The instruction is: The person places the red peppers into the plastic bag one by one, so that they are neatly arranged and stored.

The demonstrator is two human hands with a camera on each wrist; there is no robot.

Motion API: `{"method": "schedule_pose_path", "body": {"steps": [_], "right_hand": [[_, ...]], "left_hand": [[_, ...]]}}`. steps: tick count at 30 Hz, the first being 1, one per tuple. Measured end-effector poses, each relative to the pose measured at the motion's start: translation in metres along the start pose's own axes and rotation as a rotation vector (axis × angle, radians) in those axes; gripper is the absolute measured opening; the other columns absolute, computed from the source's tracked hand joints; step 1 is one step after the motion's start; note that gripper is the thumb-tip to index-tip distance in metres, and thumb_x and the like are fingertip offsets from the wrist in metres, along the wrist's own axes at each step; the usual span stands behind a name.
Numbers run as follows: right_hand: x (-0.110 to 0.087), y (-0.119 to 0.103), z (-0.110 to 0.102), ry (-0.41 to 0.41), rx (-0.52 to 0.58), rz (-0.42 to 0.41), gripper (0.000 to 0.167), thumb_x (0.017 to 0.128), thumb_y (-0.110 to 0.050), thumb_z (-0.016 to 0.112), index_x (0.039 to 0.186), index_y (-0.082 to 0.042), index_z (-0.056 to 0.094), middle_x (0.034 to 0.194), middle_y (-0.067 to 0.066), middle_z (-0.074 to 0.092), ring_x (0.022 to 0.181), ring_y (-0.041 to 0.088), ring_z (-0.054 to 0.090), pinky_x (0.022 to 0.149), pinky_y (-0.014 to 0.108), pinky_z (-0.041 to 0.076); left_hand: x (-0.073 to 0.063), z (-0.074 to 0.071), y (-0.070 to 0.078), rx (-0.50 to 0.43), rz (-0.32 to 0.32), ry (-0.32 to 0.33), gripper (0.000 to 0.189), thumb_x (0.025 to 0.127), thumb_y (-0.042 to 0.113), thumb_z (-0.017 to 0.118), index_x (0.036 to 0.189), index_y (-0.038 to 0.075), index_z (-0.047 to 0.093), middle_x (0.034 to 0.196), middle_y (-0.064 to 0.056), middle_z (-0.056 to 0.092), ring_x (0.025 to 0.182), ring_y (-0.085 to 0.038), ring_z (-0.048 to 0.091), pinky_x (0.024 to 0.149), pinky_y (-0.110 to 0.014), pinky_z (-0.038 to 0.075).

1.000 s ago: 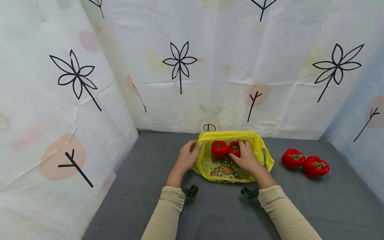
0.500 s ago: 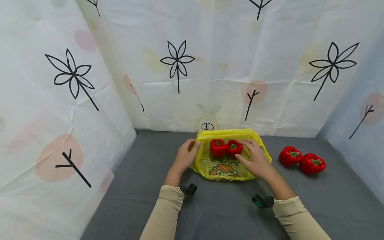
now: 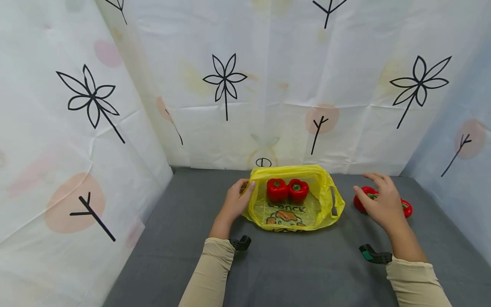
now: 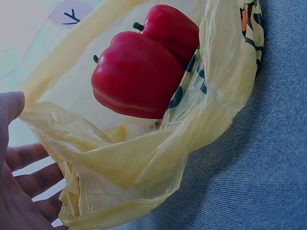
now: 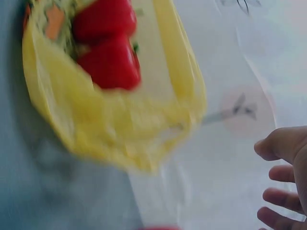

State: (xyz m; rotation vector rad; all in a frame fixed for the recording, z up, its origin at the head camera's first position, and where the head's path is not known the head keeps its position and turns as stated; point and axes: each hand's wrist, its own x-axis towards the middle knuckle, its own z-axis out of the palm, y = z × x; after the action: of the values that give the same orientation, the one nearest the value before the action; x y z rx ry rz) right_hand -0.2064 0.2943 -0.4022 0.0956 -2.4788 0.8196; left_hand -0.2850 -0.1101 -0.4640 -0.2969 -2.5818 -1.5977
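Note:
A yellow plastic bag (image 3: pixel 284 170) lies on its side, mouth toward me, with two red bell peppers (image 3: pixel 277 190) side by side inside. My left hand (image 3: pixel 234 202) holds the bag's left edge; in the left wrist view the thumb (image 4: pixel 12 103) is on one side of the thin plastic (image 4: pixel 144 158) and the fingers are behind it. On the right, my right hand (image 3: pixel 383 204) hovers with fingers spread over two more red bell peppers, partly hiding both the nearer pepper (image 3: pixel 359 207) and the farther pepper (image 3: pixel 408 208). Nothing is in that hand.
A dark grey cloth (image 3: pixel 291 273) covers the table. White patterned sheets (image 3: pixel 268 85) hang behind it and along both sides. Each wrist carries a black band with a camera (image 3: pixel 374 256).
My right hand has let go of the second bell pepper in the bag, drawn out of the bag's mouth and moved right over the two loose peppers. The left hand stays on the bag.

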Motion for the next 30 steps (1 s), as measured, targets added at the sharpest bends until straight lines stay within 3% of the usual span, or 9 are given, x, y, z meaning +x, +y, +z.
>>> {"method": "schedule_pose_path", "body": {"steps": [4,11,18,23,30], "right_hand": [[-0.002,0.027,-0.017,-0.022,-0.056,0.137,0.058,0.105,-0.026,0.065,0.151,0.006,0.050,0.155,0.039,0.038,0.139,0.061,0.036,0.106,0.082,0.034],[-0.012,0.074,-0.029,-0.064,-0.108,0.274,0.069,0.107,-0.031,0.059,0.158,0.009,0.036,0.160,0.044,0.027,0.144,0.067,0.025,0.109,0.083,0.027],[-0.024,0.096,-0.031,-0.080,-0.130,0.391,0.079,0.105,-0.034,0.061,0.161,0.010,0.027,0.158,0.048,0.022,0.142,0.067,0.026,0.107,0.083,0.030],[-0.025,0.101,-0.030,-0.112,-0.139,0.426,0.088,0.104,-0.043,0.063,0.163,0.009,0.023,0.159,0.047,0.020,0.143,0.067,0.026,0.108,0.083,0.031],[-0.025,0.112,-0.026,-0.161,-0.127,0.373,0.089,0.101,-0.039,0.066,0.161,0.012,0.024,0.155,0.049,0.027,0.138,0.066,0.030,0.105,0.083,0.036]], "left_hand": [[0.000,0.000,0.000,-0.010,0.002,-0.002,0.055,0.109,0.059,0.052,0.144,0.017,0.063,0.142,-0.011,0.064,0.132,-0.031,0.061,0.111,-0.055,0.051],[-0.001,0.001,0.001,0.002,-0.006,-0.011,0.059,0.108,0.060,0.051,0.146,0.017,0.061,0.147,-0.013,0.062,0.137,-0.032,0.058,0.114,-0.056,0.049],[-0.002,0.003,0.001,0.010,-0.018,-0.013,0.056,0.109,0.057,0.052,0.146,0.016,0.061,0.146,-0.013,0.062,0.136,-0.032,0.059,0.114,-0.056,0.049],[-0.003,0.003,0.001,0.004,-0.017,-0.014,0.054,0.110,0.055,0.052,0.146,0.015,0.061,0.144,-0.013,0.063,0.134,-0.032,0.059,0.112,-0.056,0.050],[-0.003,0.002,0.001,0.008,-0.003,-0.015,0.054,0.110,0.055,0.051,0.145,0.015,0.061,0.142,-0.013,0.064,0.133,-0.032,0.060,0.111,-0.056,0.052]]}}
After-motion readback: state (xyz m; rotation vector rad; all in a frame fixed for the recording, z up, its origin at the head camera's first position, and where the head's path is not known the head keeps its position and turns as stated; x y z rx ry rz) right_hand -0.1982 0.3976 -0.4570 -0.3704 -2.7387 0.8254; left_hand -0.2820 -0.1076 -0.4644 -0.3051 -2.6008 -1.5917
